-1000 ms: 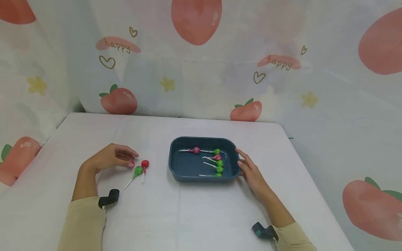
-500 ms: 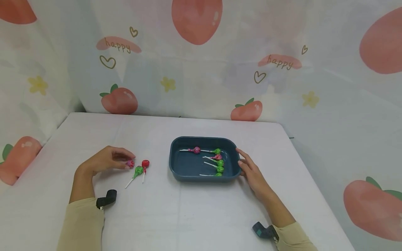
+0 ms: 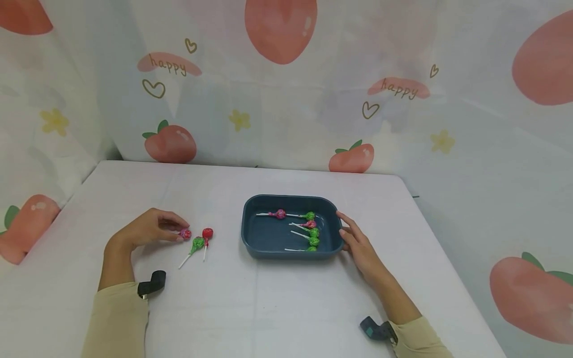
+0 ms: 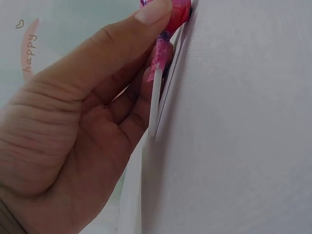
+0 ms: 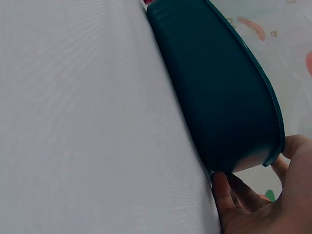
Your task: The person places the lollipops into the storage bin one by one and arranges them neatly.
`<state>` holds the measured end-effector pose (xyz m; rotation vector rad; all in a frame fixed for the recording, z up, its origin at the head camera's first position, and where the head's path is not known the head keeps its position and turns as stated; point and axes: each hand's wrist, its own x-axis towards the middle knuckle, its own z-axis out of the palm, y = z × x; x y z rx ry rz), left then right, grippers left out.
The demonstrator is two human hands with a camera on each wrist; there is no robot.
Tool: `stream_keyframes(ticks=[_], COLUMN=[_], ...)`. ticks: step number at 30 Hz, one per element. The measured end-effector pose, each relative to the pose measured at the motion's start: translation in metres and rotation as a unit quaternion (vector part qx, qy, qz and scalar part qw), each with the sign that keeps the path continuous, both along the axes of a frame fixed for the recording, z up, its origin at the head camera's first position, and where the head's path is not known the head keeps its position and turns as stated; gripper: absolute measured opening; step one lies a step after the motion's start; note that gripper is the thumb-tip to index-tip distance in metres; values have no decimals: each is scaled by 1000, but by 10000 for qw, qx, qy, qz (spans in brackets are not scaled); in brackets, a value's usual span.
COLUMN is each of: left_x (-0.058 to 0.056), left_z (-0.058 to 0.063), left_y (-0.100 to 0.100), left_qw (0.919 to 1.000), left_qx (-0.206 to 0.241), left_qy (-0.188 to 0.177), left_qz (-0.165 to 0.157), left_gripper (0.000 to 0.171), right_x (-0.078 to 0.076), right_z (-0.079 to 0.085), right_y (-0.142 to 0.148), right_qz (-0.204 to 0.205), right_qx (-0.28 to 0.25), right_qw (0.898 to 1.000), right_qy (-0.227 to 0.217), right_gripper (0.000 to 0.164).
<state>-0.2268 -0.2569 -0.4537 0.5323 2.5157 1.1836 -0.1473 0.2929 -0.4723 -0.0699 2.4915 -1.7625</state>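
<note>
- Standing behind it all: a fruit-print sheet (image 3: 286,109), probably just a backdrop.
- White-covered table (image 3: 291,313), holding up everything else.
- Dark blue tray (image 3: 266,236), flat on the table; call it the middle of the clock.
- Right hand (image 3: 364,256), at 3 o'clock: fingers spread against that end, by rim and base, likely so the tray won't slide.
- Left hand (image 3: 149,228), out at 9 o'clock: thumb and fingers closed on a pink lollipop (image 3: 185,233) by its candy end, I'd guess because that's easier to grab than the skinny stick.
- Six lollipops (image 3: 314,232) in the tray, five heads toward 3 o'clock, one nearer 11, sticks mostly aimed at 9. Lined up on purpose, I reckon.
- Green lollipop (image 3: 197,243) and red lollipop (image 3: 208,233) at 9 o'clock, heads close together, sticks pointing 7 and 6.
</note>
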Motion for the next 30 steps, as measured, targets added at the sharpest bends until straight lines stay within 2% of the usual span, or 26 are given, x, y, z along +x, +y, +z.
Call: stream_keyframes(ticks=[10,20,30], left_x=[-1,-3,-3], left_z=[1,1,10], left_y=[2,6,12], left_qw=[9998,9990,9932], left_qx=[-42,-79,583], left_qy=[-137,233,515], left_qz=[138,368,863], left_gripper=[25,21,38], right_x=[0,2,1], right_z=[0,2,0], right_y=[-1,-2,-1], right_qz=[-16,18,-41], right_qx=[-38,-47,-59], right_qw=[10000,10000,10000], right_qy=[-21,-13,-29], right_gripper=[50,51,50])
